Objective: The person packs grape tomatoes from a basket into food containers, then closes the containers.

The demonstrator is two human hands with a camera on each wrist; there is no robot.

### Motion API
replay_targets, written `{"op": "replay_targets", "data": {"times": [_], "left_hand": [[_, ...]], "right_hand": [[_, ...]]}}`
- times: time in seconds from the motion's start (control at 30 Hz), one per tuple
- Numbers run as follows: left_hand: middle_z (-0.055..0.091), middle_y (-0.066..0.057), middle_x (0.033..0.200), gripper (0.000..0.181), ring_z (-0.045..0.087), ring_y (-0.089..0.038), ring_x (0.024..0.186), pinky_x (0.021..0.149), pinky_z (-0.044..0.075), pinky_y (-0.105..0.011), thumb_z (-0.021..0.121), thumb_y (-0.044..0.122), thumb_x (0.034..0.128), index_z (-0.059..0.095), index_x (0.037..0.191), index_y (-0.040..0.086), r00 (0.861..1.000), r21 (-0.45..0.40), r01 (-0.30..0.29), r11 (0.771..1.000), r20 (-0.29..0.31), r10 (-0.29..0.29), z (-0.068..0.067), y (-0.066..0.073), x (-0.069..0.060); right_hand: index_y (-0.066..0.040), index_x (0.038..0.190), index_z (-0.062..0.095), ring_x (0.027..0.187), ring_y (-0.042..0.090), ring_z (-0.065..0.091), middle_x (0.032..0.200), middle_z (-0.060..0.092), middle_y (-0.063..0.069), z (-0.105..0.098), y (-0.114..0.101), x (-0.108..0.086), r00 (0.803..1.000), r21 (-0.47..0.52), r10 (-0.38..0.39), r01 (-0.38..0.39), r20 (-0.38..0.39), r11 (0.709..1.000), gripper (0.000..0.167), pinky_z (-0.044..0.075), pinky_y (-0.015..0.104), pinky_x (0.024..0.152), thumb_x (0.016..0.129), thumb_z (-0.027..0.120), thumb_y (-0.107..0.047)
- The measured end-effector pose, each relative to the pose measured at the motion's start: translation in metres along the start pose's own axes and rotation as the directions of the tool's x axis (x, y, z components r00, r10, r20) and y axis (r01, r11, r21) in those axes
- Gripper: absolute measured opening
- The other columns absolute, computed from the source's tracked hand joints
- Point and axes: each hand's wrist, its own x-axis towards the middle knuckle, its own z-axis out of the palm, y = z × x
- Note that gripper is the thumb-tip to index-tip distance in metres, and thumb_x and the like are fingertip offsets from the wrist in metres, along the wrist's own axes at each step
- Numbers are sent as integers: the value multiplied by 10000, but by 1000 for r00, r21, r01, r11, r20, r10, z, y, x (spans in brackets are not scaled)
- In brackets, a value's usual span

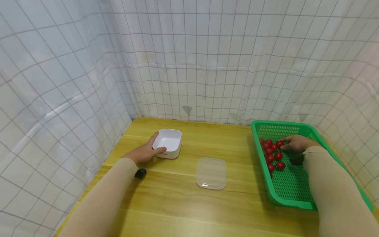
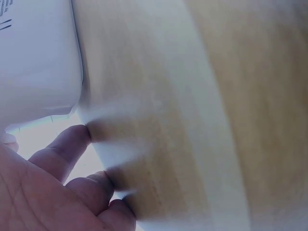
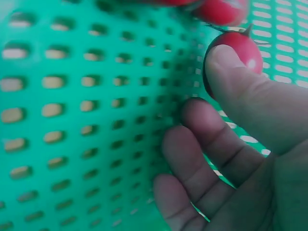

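Fingers of the right hand [image 1: 297, 144] pinched a cherry tomato [image 3: 249, 50] inside a green basket [image 1: 291, 203], two o'clock from the clear lid [image 1: 211, 174]; the left hand [image 1: 144, 153] gripped a white box [image 1: 169, 143] at ten. A shallow thumb-hold on glossy skin risked dropping the fruit.

Not one word, brand or number is legible from where I stand, though there is some print [image 1: 164, 154] on the white box [image 1: 175, 153], which sits toward the far left corner of the desk [image 1: 177, 214]. It shows as a short dark smudge on the wall that faces the near edge (squinting is no use). Seen from the left wrist, the box's side bears tiny rows of characters [image 2: 7, 4], too small to read, and near them two short slanted strokes [image 2: 6, 24] whose meaning I can't tell.
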Motion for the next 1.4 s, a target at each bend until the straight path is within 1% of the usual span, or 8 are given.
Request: {"op": "replay_targets", "data": {"times": [0.07,0.17,0.3,0.47,0.57,0.7,1.03,1.4], "left_hand": [[114,-288,1740,1107,272,-519,1559,1246,260,-668,513,775,967,-154,1690,268,1000,-11,-1,1000,0,1,-1,0,-1],[125,-293,1737,1102,278,-519,1556,1243,264,-669,514,768,972,-154,1690,266,1000,-12,-2,1000,-1,2,-2,1,-2],[139,-291,1735,1094,294,-514,1551,1241,275,-662,513,766,973,-150,1691,274,1000,-6,1,1000,-3,-1,-2,4,-3],[145,-297,1732,1084,309,-517,1543,1236,290,-657,512,757,978,-155,1689,284,1000,-3,8,1000,3,-8,0,7,-5],[157,-300,1728,1085,328,-520,1533,1230,302,-656,507,762,977,-149,1691,275,1000,4,6,1000,-1,-6,1,6,-5],[158,-293,1731,1098,330,-516,1534,1230,305,-654,511,768,972,-151,1691,268,1000,3,4,1000,-1,-4,1,5,-4],[155,-269,1740,1107,329,-502,1539,1236,296,-651,514,784,961,-146,1692,277,1000,14,2,1000,-1,-2,-1,5,-2],[122,-258,1749,1113,306,-501,1552,1245,279,-652,518,782,960,-153,1690,277,1000,7,8,1000,2,-8,-1,5,-2]], "right_hand": [[86,1496,500,1203,581,587,1292,647,374,-3,-1,-2,1000,-2,-3,3,-3,1000,664,549,585,931,1032,665,-359],[113,1496,480,1083,489,672,1195,712,316,-10,-3,-8,1000,-1,-23,23,-13,1000,680,578,515,870,1043,645,-367],[152,1509,427,927,230,690,1083,756,179,-20,-7,-15,999,43,-31,32,-21,999,693,582,392,783,1065,622,-343],[147,1529,398,1060,363,706,1272,683,317,-33,-17,-27,999,116,-37,41,-36,992,658,591,476,880,1096,568,-318],[119,1531,421,1147,461,699,1324,664,345,-41,-24,-29,997,116,-41,49,-70,992,644,567,568,964,1105,549,-347],[116,1530,429,1183,482,691,1340,654,354,-49,-40,-28,988,114,-74,90,-137,989,634,552,600,1001,1105,555,-337],[14,1565,460,1158,354,684,1408,637,287,-63,-114,-11,966,98,-134,159,-220,982,628,537,555,993,1089,587,-374],[-56,1531,541,1150,355,685,1348,694,208,-46,-209,31,953,129,-223,252,-205,959,502,565,490,975,1073,617,-246]]}}
